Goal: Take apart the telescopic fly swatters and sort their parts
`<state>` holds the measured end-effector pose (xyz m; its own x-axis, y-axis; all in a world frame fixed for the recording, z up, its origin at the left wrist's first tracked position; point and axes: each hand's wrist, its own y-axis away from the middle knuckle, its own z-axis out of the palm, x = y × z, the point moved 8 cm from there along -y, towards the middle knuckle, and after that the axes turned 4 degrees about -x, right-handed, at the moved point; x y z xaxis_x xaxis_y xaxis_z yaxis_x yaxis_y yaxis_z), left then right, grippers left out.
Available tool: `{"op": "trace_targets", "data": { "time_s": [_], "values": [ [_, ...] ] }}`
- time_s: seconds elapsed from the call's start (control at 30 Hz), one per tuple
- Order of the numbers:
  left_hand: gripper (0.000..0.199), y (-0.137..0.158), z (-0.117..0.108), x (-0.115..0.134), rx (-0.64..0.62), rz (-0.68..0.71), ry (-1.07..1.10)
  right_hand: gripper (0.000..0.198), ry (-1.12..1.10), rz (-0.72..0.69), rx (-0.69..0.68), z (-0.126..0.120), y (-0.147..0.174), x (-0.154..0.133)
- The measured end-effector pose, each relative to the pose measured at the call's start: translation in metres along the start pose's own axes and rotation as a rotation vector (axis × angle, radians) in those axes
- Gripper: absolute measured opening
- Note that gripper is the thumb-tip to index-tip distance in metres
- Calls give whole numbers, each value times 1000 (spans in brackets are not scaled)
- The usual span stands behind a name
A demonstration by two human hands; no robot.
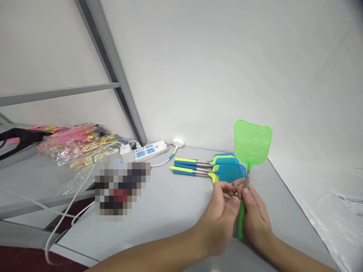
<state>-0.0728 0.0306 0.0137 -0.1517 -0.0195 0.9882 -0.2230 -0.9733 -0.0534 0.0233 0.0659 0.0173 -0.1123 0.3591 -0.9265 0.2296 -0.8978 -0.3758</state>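
Note:
A bright green fly swatter (253, 143) with a perforated head stands nearly upright over the front right of the table. Around its silver shaft and green handle my right hand (256, 217) is closed. My left hand (218, 219) is right beside the shaft with thumb and fingers bent together in a pinch; what lies between them, if anything, is hidden. Just behind my hands several blue and yellow-green fly swatters (229, 172) lie stacked, their handles pointing left.
A white power strip (151, 151) with plugs and a white oval device (178, 142) sit along the table's back edge. A blurred-out patch (121, 189) covers something at left. White cables hang over the left edge, near a shelf holding plastic-wrapped colourful goods (79, 139).

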Motion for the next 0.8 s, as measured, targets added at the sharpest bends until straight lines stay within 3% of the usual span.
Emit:
{"op": "trace_targets", "data": {
  "time_s": [0.1, 0.23, 0.4, 0.6, 0.7, 0.8],
  "values": [
    [43, -7, -22, 11, 156, 88, -70, 30, 9, -14, -49, 2, 1, 2],
    [45, -22, -57, 22, 314, 167, -14, 41, -21, 99, -283, 21, 5, 16],
    [46, -35, -77, 16, 316, 218, 131, 53, -49, 291, -566, 46, 7, 23],
    [59, -39, -86, 22, 341, 285, 209, 60, -24, 414, -685, 45, 3, 23],
    [54, -38, -97, 39, 410, 363, 41, 58, -16, 525, -724, 42, 8, 30],
    [44, -37, -101, 48, 450, 329, -283, 49, -134, 566, -668, 41, 8, 33]
  ]
}}
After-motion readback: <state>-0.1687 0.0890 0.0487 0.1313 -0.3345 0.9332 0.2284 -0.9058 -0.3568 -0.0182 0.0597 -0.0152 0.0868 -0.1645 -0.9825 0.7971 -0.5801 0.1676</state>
